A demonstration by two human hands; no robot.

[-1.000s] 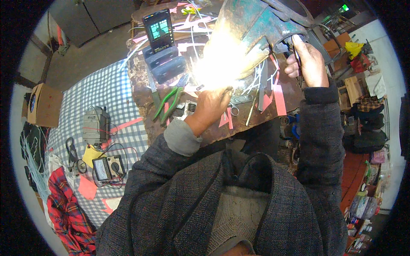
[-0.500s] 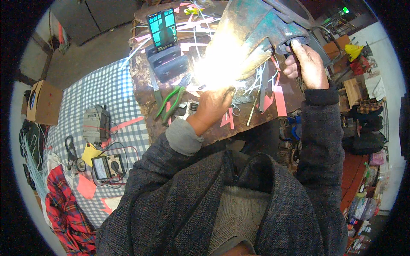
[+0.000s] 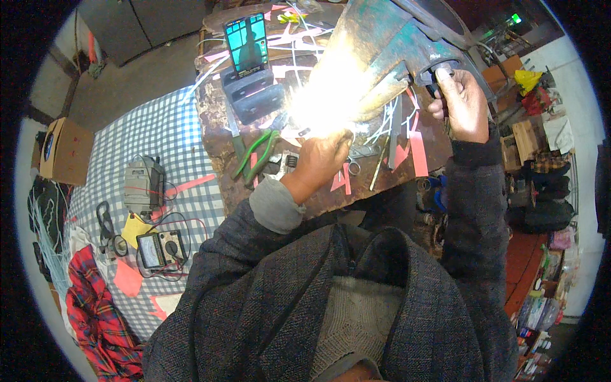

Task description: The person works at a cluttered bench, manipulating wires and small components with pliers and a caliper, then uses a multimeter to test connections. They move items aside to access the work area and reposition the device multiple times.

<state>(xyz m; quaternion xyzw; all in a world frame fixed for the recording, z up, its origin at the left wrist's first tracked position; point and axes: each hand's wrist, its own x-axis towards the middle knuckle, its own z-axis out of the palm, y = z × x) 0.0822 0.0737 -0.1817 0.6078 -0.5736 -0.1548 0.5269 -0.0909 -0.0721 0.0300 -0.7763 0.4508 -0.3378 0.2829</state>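
Note:
A large metal casing [image 3: 417, 41] with worn green paint lies tilted across the far side of the workbench. At its right end is a round opening, where my right hand [image 3: 466, 105] pinches with bent thumb and fingers. A small dark piece shows by the thumb, too unclear to name. My left hand [image 3: 321, 159] is closed at the casing's near side. A strong white glare washes out its fingertips and whatever they hold. Beside the left wrist lie green-handled pliers [image 3: 256, 156]. Scissors [image 3: 354, 167] rest right of that hand.
A phone [image 3: 247, 44] stands upright in a dark block holder [image 3: 254, 102] at the back left. White strips and pink paper scraps litter the workbench [image 3: 324, 198]. On the checked cloth to the left sit an analog multimeter [image 3: 160, 249] and a grey device [image 3: 143, 186].
My right thumb and fingers have shifted slightly at the round opening, and the fingers look more curled. My left hand stays nearly where it was. The whole view has moved a little.

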